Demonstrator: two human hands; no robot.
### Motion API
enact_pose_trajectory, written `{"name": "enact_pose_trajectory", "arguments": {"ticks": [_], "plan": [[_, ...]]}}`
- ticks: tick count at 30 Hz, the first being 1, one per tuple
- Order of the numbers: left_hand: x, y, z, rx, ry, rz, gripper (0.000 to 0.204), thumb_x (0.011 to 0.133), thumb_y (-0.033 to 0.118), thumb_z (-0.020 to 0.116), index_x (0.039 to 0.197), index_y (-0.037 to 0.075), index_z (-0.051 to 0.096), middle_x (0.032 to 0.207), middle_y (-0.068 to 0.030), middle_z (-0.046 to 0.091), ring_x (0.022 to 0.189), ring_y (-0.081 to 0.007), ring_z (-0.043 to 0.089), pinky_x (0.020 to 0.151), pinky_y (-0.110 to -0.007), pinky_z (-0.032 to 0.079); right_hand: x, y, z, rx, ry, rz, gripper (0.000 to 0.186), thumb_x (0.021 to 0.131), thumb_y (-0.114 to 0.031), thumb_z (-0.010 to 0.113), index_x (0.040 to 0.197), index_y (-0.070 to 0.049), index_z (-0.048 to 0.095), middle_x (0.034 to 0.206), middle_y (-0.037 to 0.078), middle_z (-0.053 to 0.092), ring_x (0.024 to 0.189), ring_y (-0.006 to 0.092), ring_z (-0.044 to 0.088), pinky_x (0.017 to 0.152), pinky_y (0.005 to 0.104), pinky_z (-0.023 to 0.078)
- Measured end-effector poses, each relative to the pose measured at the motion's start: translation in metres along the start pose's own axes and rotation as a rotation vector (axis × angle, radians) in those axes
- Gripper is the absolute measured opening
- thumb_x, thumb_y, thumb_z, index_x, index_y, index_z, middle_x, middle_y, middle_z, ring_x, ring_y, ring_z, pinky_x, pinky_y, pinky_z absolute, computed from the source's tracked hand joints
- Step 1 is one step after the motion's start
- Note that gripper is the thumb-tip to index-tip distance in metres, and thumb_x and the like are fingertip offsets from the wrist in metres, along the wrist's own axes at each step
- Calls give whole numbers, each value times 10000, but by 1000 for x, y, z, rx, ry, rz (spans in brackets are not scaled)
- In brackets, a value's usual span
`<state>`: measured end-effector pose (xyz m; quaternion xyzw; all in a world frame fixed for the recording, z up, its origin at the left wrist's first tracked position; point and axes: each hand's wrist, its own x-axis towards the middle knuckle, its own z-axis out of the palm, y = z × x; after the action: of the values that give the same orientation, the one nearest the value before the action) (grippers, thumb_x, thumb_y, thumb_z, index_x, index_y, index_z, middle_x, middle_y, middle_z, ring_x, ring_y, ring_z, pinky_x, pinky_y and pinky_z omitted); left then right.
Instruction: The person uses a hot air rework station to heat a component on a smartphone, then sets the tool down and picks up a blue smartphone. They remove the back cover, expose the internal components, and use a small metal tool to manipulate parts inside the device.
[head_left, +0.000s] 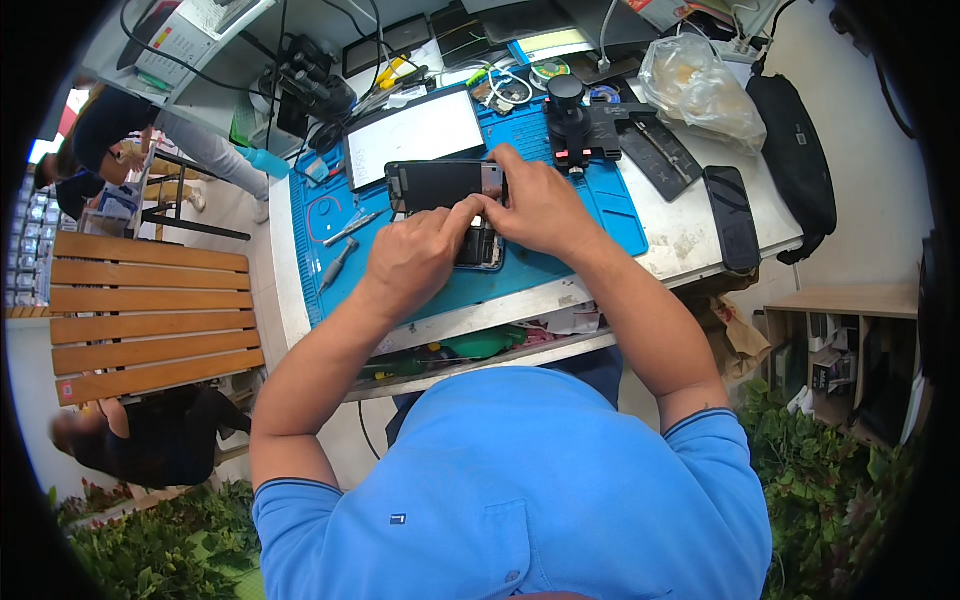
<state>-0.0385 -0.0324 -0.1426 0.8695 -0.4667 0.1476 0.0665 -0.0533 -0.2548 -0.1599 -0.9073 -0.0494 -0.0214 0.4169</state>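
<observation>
A phone lies opened on the blue repair mat (430,312) in front of me. Its black screen panel (430,184) is raised at the far side, and the phone body (482,250) with exposed inner parts sits nearer. My right hand (545,205) grips the panel's right edge, its thumb bent in toward the phone. My left hand (415,255) is closed, its fingertips pinched at the gap between panel and body. Whatever those fingertips hold is hidden. Left of that hand lie a slim metal tool (352,228) and a grey-handled tool (340,264).
Beyond the phone is a white-faced flat panel (415,135). A black clamp stand (580,130), black tray (660,155), clear plastic bag (700,90), dark phone (733,218) and black case (792,155) line the right. An open drawer (470,365) holds odds and ends below the tabletop.
</observation>
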Motion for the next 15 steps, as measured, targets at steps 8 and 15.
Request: {"name": "enact_pose_trajectory", "arguments": {"ticks": [8, 15], "plan": [[9, -13, -14, 95, -105, 258, 308, 924, 106, 681, 1229, 69, 666, 808, -66, 717, 721, -209, 764, 591, -356, 611, -2, 17, 16, 19, 157, -156, 483, 950, -335, 821, 1233, -23, 583, 884, 244, 768, 865, 491, 754, 757, 567, 581], [18, -19, -10, 65, -120, 372, 255, 901, 131, 683, 1141, 49, 664, 784, -74, 721, 724, -226, 762, 608, -372, 611, -4, 13, 9, 43, 44, -35, 541, 969, -375, 807, 1313, -32, 571, 1005, 295, 781, 935, 531, 754, 828, 607, 600]]}}
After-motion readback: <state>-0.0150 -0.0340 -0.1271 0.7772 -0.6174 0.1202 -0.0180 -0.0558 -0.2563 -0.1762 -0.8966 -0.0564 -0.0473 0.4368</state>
